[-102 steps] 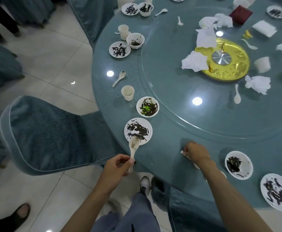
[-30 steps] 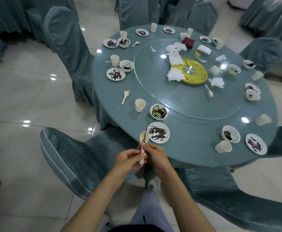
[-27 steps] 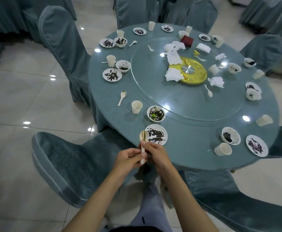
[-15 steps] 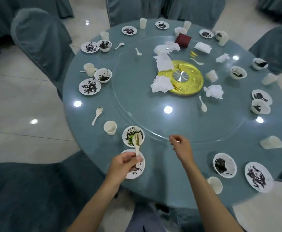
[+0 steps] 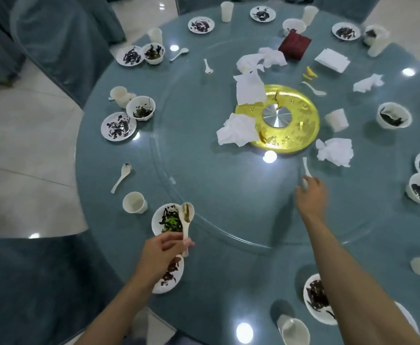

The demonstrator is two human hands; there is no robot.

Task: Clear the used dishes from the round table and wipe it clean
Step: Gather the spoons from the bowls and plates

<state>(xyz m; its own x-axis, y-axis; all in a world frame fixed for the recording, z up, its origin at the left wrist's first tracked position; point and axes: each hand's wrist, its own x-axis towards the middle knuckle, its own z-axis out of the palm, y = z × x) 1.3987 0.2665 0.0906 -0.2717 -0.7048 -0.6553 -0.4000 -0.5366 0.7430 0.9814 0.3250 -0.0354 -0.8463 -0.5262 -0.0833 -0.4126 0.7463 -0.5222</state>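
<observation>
Left grip [image 5: 164, 252], lower centre, pinches a soiled spoon [image 5: 187, 221] above the counter [image 5: 228, 282]. Right grip [image 5: 312, 194], blurred, touches a white spoon [image 5: 305, 168] centre right; closure indeterminate.

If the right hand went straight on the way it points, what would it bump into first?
Most likely the white spoon on the glass turntable. The right hand points at it, fingertips right at its near end; blur hides whether they touch. Past it lies the gold disc.

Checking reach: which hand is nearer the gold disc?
Right. The right hand is just short of the gold disc, at a spoon; the left hand is far lower left, holding a dirty spoon.
</observation>
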